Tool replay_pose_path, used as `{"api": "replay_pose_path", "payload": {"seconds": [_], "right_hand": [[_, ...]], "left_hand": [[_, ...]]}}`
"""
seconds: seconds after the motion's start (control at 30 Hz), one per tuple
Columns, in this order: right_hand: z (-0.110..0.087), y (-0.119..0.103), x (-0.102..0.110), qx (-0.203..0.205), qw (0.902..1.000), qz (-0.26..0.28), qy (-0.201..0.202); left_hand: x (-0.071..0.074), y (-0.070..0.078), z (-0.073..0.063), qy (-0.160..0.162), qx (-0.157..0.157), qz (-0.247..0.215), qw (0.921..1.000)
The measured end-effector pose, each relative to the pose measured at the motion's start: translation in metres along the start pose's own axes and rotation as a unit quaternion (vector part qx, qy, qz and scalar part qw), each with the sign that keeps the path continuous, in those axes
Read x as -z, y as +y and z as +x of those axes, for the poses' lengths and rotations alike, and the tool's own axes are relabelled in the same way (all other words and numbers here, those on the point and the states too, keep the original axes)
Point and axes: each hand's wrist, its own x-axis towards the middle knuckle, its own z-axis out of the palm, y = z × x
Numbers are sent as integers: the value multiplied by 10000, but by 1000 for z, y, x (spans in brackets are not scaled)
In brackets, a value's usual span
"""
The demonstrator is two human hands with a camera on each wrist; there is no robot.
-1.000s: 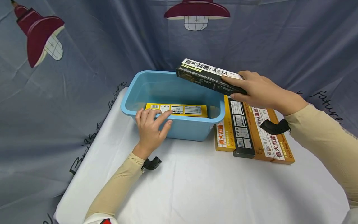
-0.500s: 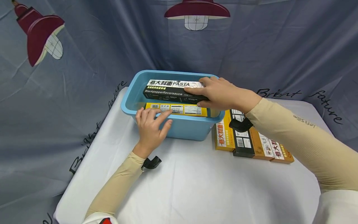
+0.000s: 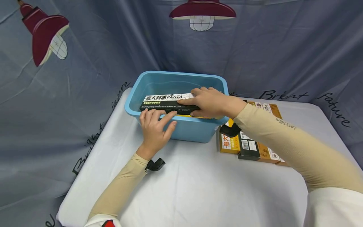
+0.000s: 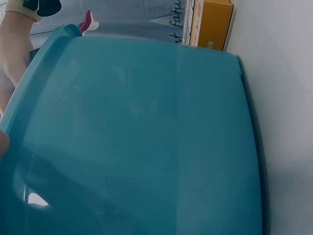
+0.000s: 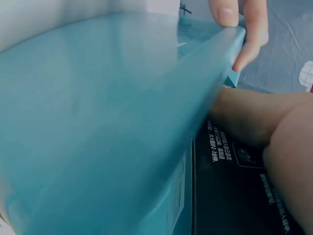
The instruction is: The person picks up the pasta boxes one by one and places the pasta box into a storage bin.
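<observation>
In the head view a black-and-white pasta box (image 3: 161, 102) lies low inside the blue plastic bin (image 3: 193, 130), along its near wall. My right hand (image 3: 212, 101) grips the right end of this box, thumb on the near side and fingers over the top. Just a thin strip of a yellow box (image 3: 185, 115) shows beneath it. My left hand (image 3: 156, 127) holds the bin's near rim, fingertips over the edge and thumb outside. The right wrist view shows the black box's printed side (image 5: 230, 186) against the bin wall, under the right hand.
Right of the bin, several pasta boxes lie side by side on the white table (image 3: 198, 183): a yellow one (image 3: 229, 142), a black one (image 3: 249, 149) and orange-brown ones (image 3: 267, 154). My right forearm crosses over them. A grey curtain (image 3: 113, 41) hangs behind.
My right hand has carried the black pasta box leftward from above the bin's right rim, down into the bin and toward its near wall, over the yellow box. The left hand stays on the rim.
</observation>
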Motion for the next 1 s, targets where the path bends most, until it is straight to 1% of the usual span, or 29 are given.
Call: {"api": "replay_pose_path", "payload": {"seconds": [0.3,0.5,0.6,0.83,1.0], "right_hand": [[10,-8,0,71,10000,-30,-22],[16,-11,0,-24,9997,-49,-218],[21,-12,-2,-5,9994,-53,-332],[34,-9,-8,0,9979,273,-585],[39,-8,-10,-14,9970,314,-711]], "left_hand": [[-1,0,1,-18,-68,43,10000],[0,1,0,27,-25,0,10000],[0,1,0,69,-5,-33,10000],[-1,0,-1,35,29,-84,10000],[-3,-1,-2,42,10,-72,10000]]}}
